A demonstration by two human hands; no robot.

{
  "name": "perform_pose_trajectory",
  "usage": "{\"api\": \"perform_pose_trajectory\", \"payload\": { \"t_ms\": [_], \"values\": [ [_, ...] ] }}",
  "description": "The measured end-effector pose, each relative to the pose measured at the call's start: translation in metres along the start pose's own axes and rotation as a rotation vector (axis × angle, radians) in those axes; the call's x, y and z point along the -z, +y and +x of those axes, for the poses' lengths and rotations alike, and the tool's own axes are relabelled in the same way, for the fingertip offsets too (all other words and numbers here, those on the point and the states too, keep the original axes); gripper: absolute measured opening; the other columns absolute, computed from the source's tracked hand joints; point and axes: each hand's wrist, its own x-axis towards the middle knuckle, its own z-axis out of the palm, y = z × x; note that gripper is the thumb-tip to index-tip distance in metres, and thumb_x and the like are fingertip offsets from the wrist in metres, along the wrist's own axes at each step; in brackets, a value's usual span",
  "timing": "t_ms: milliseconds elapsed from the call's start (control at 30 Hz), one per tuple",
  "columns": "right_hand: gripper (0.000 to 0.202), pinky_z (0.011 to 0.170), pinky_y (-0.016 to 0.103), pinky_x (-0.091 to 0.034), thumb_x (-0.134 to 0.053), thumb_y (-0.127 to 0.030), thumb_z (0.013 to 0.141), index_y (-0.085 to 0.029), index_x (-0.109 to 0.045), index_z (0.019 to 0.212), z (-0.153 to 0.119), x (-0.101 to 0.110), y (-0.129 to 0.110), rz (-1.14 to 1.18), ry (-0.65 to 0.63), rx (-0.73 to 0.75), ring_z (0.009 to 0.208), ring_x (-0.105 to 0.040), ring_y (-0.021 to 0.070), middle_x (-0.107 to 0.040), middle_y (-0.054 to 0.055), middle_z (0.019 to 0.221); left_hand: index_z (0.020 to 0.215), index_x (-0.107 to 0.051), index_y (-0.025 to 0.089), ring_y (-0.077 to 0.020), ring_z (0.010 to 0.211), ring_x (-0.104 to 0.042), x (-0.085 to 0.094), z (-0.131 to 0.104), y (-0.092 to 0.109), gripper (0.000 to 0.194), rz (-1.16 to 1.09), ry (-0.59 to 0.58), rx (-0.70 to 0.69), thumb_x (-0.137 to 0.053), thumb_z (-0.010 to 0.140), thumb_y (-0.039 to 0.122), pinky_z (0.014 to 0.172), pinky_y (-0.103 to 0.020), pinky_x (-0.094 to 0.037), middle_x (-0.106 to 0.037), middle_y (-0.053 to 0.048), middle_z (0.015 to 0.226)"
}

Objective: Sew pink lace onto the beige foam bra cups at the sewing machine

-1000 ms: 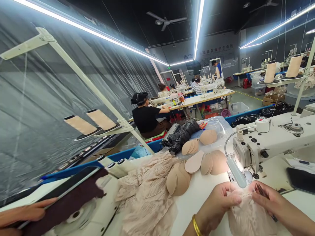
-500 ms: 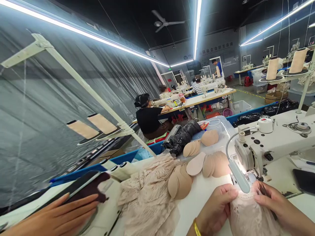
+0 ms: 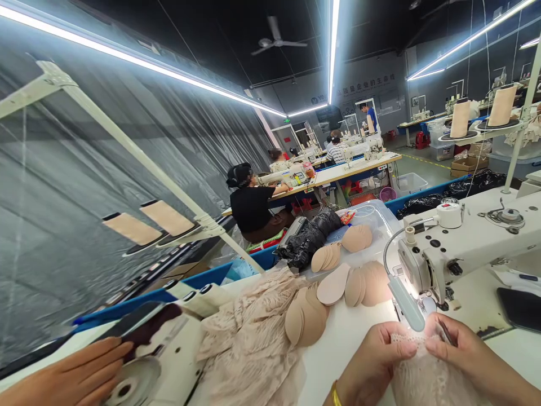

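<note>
At the lower right, my left hand [image 3: 378,358], with a yellow band at the wrist, pinches the edge of a pale pink lace piece [image 3: 429,375]. Close beside it, my right hand [image 3: 459,344] grips the same edge between thumb and fingers. A dark slim tool [image 3: 448,334], perhaps thread snips, is partly hidden in my right hand. The edge is just in front of a sewing machine [image 3: 469,248], under a lit clip-on lamp [image 3: 406,304]. To the left, beige pads [image 3: 306,317] lie in fanned stacks next to a heap of lace fabric [image 3: 249,338].
Another person's hand [image 3: 71,372] reaches in at lower left over a second machine [image 3: 169,355]. Thread cones [image 3: 169,217] stand on a rack. A black plastic bag [image 3: 313,234] and a clear tray [image 3: 380,217] lie behind the pads. A phone [image 3: 522,307] rests at right.
My hands have drawn the lace edge slightly down, a little away from the lamp. The other person's hand has moved left, exposing more of the machine there. The view has shifted slightly.
</note>
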Motion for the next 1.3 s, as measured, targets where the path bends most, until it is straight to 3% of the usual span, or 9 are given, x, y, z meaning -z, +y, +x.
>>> {"api": "perform_pose_trajectory", "payload": {
  "t_ms": [267,600,900,1100,1300],
  "values": [
    [0.053,0.071,0.031,-0.029,-0.069,-0.074,0.092,-0.023,-0.057,0.084,0.001,0.002,-0.002,-0.043,-0.064,0.01,0.077,-0.038,0.0185,-0.042,-0.005,0.077,0.083,-0.081,0.008,-0.0176,0.077,-0.061,-0.001,0.0,-0.001,0.043,0.034,0.0,-0.006,-0.102,0.061,0.038,0.076,-0.028,-0.043,-0.071,-0.007,0.077],
    [0.057,0.069,0.031,-0.029,-0.067,-0.077,0.092,-0.024,-0.053,0.078,0.005,-0.005,0.002,-0.047,0.017,0.041,0.075,-0.034,0.0182,-0.038,-0.005,0.076,0.083,-0.081,0.008,-0.0171,0.076,-0.059,0.008,0.007,-0.016,0.045,0.084,-0.006,0.004,-0.103,0.061,0.04,0.075,-0.028,-0.043,-0.069,-0.007,0.079],
    [0.055,0.072,0.032,-0.033,-0.065,-0.075,0.095,-0.024,-0.054,0.082,0.002,-0.006,-0.001,0.015,-0.015,0.007,0.078,-0.038,0.0187,-0.043,-0.005,0.079,0.084,-0.082,0.009,-0.0184,0.077,-0.061,0.005,0.007,-0.013,0.045,0.11,-0.003,-0.02,-0.102,0.061,0.042,0.077,-0.028,-0.044,-0.07,-0.007,0.078],
    [0.054,0.07,0.032,-0.031,-0.07,-0.074,0.092,-0.024,-0.054,0.08,0.004,-0.007,0.002,-0.055,0.016,0.039,0.076,-0.038,0.0184,-0.043,-0.006,0.077,0.08,-0.082,0.011,-0.0173,0.075,-0.059,0.002,0.005,-0.014,0.046,0.174,0.073,-0.038,-0.103,0.057,0.044,0.074,-0.028,-0.042,-0.07,-0.006,0.077],
    [0.052,0.071,0.031,-0.033,-0.068,-0.072,0.094,-0.023,-0.054,0.08,0.001,-0.011,0.005,0.019,0.0,0.027,0.076,-0.037,0.0177,-0.042,-0.006,0.078,0.07,-0.077,0.013,-0.0153,0.069,-0.055,0.002,0.006,-0.015,0.05,0.27,0.13,-0.032,-0.104,0.05,0.05,0.069,-0.027,-0.039,-0.068,-0.003,0.069]
  ]
}}
